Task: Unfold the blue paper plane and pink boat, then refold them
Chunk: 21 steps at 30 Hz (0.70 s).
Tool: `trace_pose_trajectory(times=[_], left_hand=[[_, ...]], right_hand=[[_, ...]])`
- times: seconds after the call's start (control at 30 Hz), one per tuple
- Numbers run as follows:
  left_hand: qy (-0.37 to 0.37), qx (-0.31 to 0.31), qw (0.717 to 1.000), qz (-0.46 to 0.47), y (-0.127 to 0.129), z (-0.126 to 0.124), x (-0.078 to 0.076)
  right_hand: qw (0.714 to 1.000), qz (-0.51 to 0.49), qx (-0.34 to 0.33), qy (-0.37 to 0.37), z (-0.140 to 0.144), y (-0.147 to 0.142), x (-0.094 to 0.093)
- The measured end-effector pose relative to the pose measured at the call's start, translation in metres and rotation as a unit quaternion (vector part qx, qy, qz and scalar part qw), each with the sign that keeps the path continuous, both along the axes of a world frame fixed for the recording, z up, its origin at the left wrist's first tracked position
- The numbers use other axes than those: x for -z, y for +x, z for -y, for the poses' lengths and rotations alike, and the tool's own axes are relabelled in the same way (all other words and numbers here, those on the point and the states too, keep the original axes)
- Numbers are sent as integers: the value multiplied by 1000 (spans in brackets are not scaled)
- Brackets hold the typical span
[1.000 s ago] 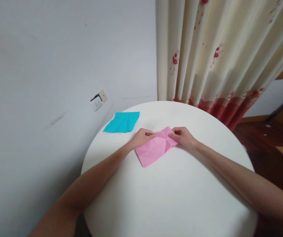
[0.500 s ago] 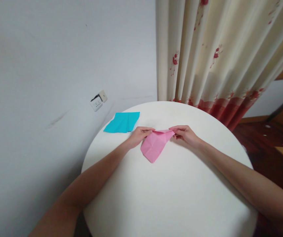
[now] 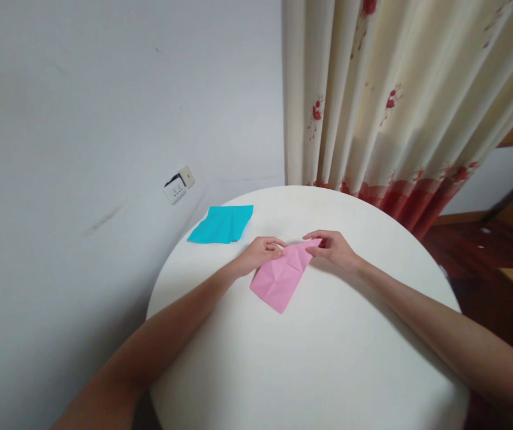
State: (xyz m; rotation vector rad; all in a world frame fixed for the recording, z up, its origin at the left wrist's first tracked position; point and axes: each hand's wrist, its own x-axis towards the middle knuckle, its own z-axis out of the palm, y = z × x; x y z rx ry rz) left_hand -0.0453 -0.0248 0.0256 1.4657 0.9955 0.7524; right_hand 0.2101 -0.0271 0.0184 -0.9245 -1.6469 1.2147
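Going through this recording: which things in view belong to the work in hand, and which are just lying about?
In hand:
- pink paper, creased; left hand at its upper edge, one corner between the right hand's thumb and fingers
- white table, the work surface

Not being handled:
- blue paper, on the table
- wall socket
- curtain

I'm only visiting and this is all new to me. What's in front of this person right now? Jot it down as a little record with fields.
Surface: round white table
Main item: creased pink paper, one corner pointing toward the wearer
Left hand: touching the pink paper's far left edge
Right hand: at its far right corner, thumb and fingers around it; grip firmness unclear
Other paper: blue sheet, lying beyond the left hand
Wall: white socket, left of the table
Curtain: cream, red pattern, red lower band
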Motion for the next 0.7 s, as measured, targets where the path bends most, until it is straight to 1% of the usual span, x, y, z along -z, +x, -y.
trace_pose_trajectory(times=[0.07, 0.13, 0.23, 0.3, 0.33, 0.4, 0.5, 0.6, 0.7], left_hand=[[7, 0, 999, -37, 3, 2, -1], [38, -9, 996, -78, 5, 4, -3], [89, -17, 986, -137, 11, 7, -5], [109, -8, 981, -162, 15, 11, -7], [116, -1, 978, -171, 18, 13, -8], [127, 14, 975, -184, 22, 18, -10], [143, 31, 972, -185, 27, 23, -10], [157, 43, 969, -186, 27, 24, -9], [164, 45, 964, -203, 25, 21, -10]], right_hand=[[999, 41, -5, 22, 0, -2, 2], [990, 119, 8, 78, 1, -2, 4], [952, 250, 39, 173, 4, -3, 4], [928, 305, 33, 212, 8, -6, 0], [920, 322, 22, 221, 11, -9, -2], [917, 335, -4, 217, 16, -14, -6], [931, 318, -36, 178, 21, -20, -8], [945, 287, -47, 148, 22, -22, -5], [952, 276, -49, 126, 20, -21, -2]])
